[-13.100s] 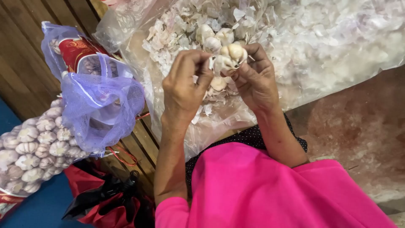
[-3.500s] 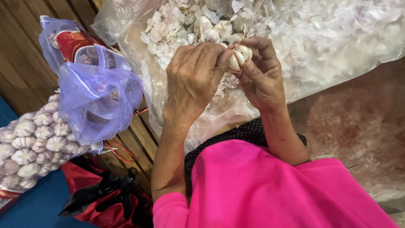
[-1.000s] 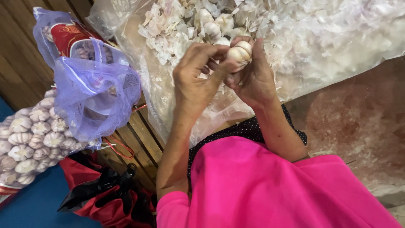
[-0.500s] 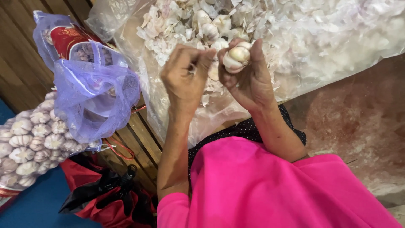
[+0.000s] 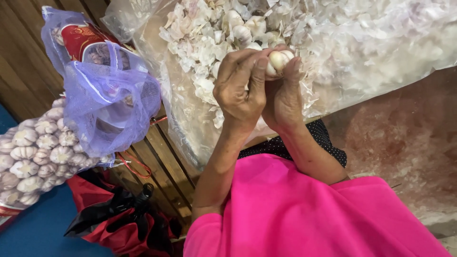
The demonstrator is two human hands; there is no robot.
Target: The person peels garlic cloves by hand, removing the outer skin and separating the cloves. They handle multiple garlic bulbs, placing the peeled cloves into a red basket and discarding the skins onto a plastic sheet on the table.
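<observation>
Gripping garlic bulb (image 5: 278, 61), both hands closed.

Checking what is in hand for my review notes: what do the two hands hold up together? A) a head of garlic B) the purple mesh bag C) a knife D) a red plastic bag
A: both the left hand and the right hand close on a pale garlic head above the sheet of papery skins; the purple mesh bag lies untouched to the left.

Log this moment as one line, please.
left hand: thumb on garlic bulb | right hand: grips bulb from below | beneath: clear bag of garlic skins | left: mesh sack of garlic
</observation>
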